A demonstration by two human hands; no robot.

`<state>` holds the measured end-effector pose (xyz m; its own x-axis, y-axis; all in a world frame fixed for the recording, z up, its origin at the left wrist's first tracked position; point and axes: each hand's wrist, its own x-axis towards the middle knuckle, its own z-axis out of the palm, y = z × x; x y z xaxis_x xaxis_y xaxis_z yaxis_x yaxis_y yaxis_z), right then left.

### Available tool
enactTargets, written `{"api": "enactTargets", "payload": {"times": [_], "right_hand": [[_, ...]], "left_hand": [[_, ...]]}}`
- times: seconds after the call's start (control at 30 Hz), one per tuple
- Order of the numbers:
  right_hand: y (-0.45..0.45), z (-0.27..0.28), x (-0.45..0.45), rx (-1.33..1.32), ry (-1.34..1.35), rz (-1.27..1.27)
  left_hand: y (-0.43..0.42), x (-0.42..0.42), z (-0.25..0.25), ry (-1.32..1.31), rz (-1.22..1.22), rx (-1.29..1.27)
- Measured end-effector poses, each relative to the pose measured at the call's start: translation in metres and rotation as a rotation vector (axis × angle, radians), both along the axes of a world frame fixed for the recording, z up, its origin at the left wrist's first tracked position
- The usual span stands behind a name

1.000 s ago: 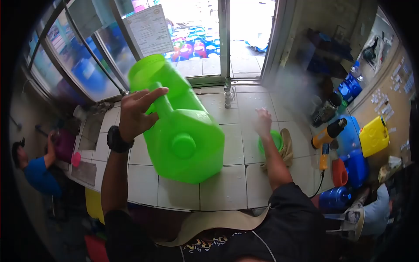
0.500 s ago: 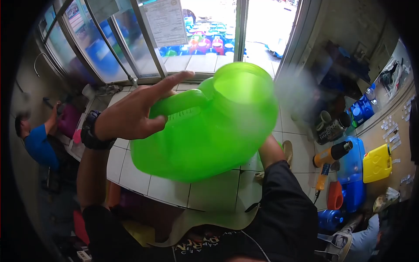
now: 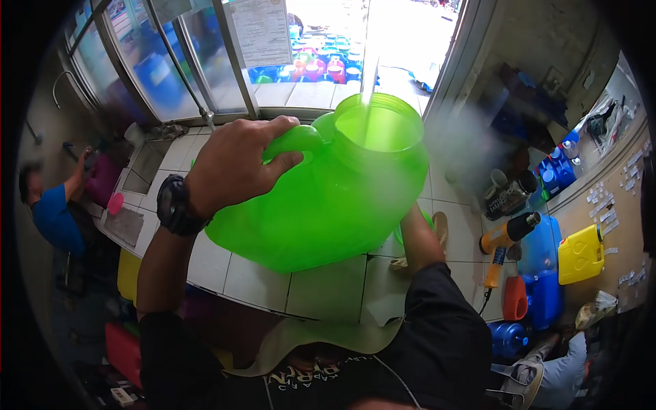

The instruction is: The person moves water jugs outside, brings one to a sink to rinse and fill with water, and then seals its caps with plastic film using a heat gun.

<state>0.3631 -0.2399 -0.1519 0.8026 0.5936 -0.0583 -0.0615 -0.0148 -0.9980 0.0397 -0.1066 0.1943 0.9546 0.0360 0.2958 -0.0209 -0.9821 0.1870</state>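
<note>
A translucent green plastic jug (image 3: 307,219) is held tilted above the white tiled counter (image 3: 328,287), its wide round mouth facing up and away from me. My left hand (image 3: 232,160), with a black watch on the wrist, is closed round the jug's moulded handle, thumb on the near side. My right forearm reaches behind the jug's right side. The right hand itself is hidden by the jug, so its fingers do not show. Part of a green rounded thing shows beside my right forearm, its kind unclear.
An orange heat gun (image 3: 504,236) stands at the right, near a yellow jerry can (image 3: 581,254) and blue containers (image 3: 547,294). A person in a blue shirt (image 3: 58,222) works at the far left. Many colored jugs (image 3: 328,61) stand outside beyond the glass doors.
My left fingers have closed down round the handle; the index finger was stretched out before. The jug has shifted slightly, and its mouth now opens more upward.
</note>
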Motion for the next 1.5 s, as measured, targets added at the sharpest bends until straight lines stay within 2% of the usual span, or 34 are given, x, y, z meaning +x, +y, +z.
{"api": "enactTargets", "payload": {"times": [0.17, 0.43, 0.7, 0.77, 0.8, 0.9, 0.97, 1.03, 1.07, 1.13, 1.23, 1.3, 1.37, 1.43, 1.47, 1.5], "right_hand": [[-0.036, -0.012, -0.023, -0.03, 0.018, -0.008], [-0.033, -0.01, -0.041, -0.09, -0.043, -0.005], [-0.044, 0.013, -0.047, -0.235, -0.217, -0.053], [-0.074, 0.029, -0.051, -0.321, -0.334, -0.138], [-0.094, 0.036, -0.058, -0.363, -0.399, -0.214], [-0.162, 0.037, -0.105, -0.461, -0.611, -0.663], [-0.202, 0.012, -0.15, -0.654, -0.911, -0.774], [-0.24, -0.048, -0.182, -0.688, -0.939, -0.628], [-0.24, -0.035, -0.201, -0.697, -0.922, -0.64], [-0.249, 0.0, -0.23, -0.812, -0.571, -0.669], [-0.291, 0.004, -0.225, -0.988, -0.618, -0.757], [-0.299, 0.021, -0.225, -1.069, -0.562, -0.791], [-0.323, 0.024, -0.204, -1.16, -0.879, -0.653], [-0.321, 0.058, -0.183, -0.97, -0.971, -0.646], [-0.31, 0.097, -0.18, -0.941, -0.983, -0.613], [-0.301, 0.138, -0.176, -0.906, -0.995, -0.574]], "left_hand": [[0.003, -0.001, -0.004, -0.027, -0.008, 0.035], [0.007, 0.0, -0.008, -0.044, -0.013, 0.063], [0.012, 0.001, -0.018, -0.028, 0.022, 0.098], [0.018, -0.001, -0.022, -0.404, -0.126, 0.1], [0.022, -0.01, -0.014, -0.402, -0.131, 0.106], [0.044, -0.045, 0.007, -0.721, -0.264, -0.315], [0.067, -0.084, 0.001, -0.658, -0.155, -0.379], [0.08, -0.099, -0.022, -0.643, -0.189, -0.422], [0.083, -0.101, -0.035, -0.626, -0.214, -0.47], [0.081, -0.097, -0.053, -0.614, -0.264, -0.502], [0.075, -0.092, -0.063, -0.614, -0.298, -0.532], [0.083, -0.091, -0.064, -0.565, -0.227, -0.401], [0.077, -0.09, -0.063, -0.589, -0.092, -0.286], [0.077, -0.084, -0.068, -0.577, -0.009, -0.415], [0.087, -0.081, -0.074, -0.566, 0.054, -0.408], [0.097, -0.08, -0.075, -0.578, 0.061, -0.29]]}}
